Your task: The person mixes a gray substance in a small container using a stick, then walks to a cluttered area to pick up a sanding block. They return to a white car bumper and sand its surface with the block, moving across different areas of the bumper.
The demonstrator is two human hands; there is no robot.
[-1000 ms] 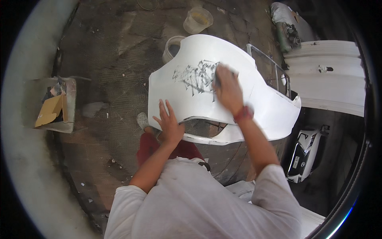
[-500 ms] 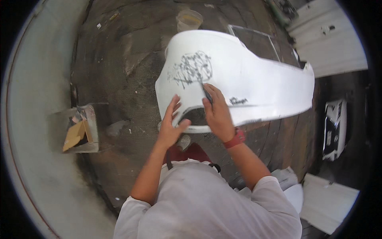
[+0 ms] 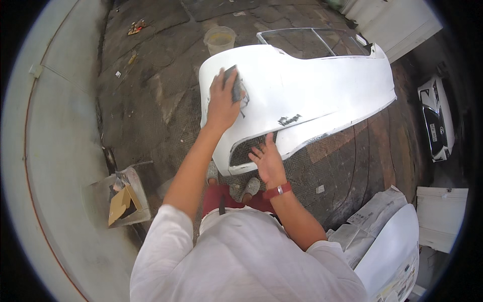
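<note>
A large white car body panel (image 3: 322,80) lies in front of me, with an opening (image 3: 246,151) in its near edge. My left hand (image 3: 221,103) rests on its far left part, fingers closed over a flat dark grey pad, like a sanding block (image 3: 231,83), pressed to the surface. Dark scribbled marks (image 3: 245,103) show beside the pad; the rest of that patch is under my hand. A smaller dark patch (image 3: 290,120) sits above a crease. Over the opening's right end is my right hand (image 3: 267,162), empty, fingers apart.
Beyond the panel stand a translucent bucket (image 3: 220,41) and a thin metal frame (image 3: 297,30). At left, a tray (image 3: 143,214) holds a cardboard box (image 3: 123,204) by the wall. Paper-covered white panels (image 3: 387,241) lean at lower right; a car front bumper (image 3: 435,118) is farther right.
The grey pad has passed from my right hand to my left. My left hand has moved up onto the scribbled patch; my right has drawn back toward the opening. The view has shifted.
</note>
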